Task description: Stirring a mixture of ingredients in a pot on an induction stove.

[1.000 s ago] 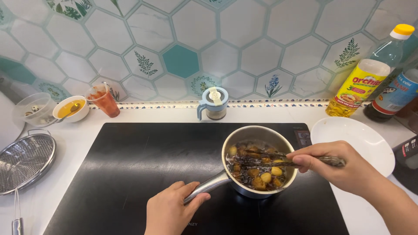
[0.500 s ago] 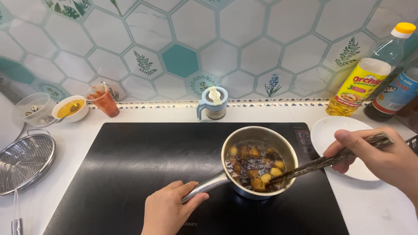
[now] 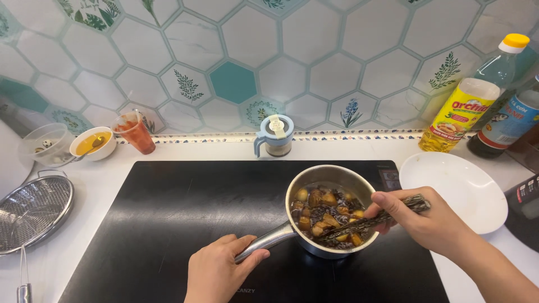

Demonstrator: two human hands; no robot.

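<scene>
Steel saucepan (image 3: 331, 209), likely heavy, hot; my left hand (image 3: 216, 272) clasps its handle (image 3: 264, 242), right hand (image 3: 426, 221) pinches chopsticks (image 3: 370, 220).

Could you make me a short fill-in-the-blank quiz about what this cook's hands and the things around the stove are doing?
1. The left hand grips the saucepan's ____.
2. The right hand dips ____ into the saucepan.
3. The saucepan stands on a black ____.
4. Right of the saucepan lies an empty white ____.

Missing words: handle; chopsticks; cooktop; plate.
</scene>
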